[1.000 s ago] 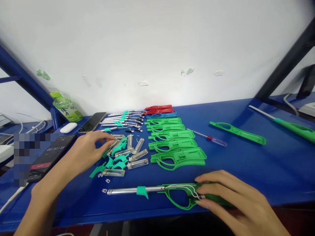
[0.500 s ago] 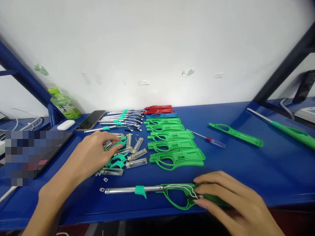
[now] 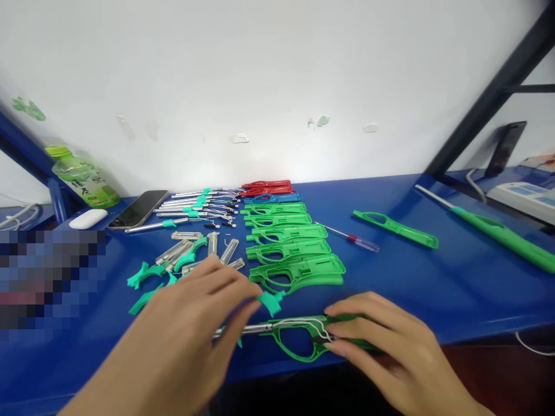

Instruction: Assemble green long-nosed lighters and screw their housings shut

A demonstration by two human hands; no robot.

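Your left hand [image 3: 191, 323] has moved from the pile of loose parts to above the metal tube [image 3: 256, 329] near the front edge of the blue table [image 3: 390, 289], carrying a teal trigger piece [image 3: 272, 301]. Its thumb and index finger are clamped on that piece, beside the tube and covering part of it. Your right hand [image 3: 385, 341] has stayed put, thumb and fingers closed over the handle of the green lighter shell half [image 3: 299, 358], fingertips at the inner end of the white wires [image 3: 303, 320]. The tube extends leftward from this shell. Behind it lie a row of green shell halves [image 3: 299, 271], with clear fuel tanks [image 3: 212, 244] to their left and a screwdriver [image 3: 363, 242] to their right.
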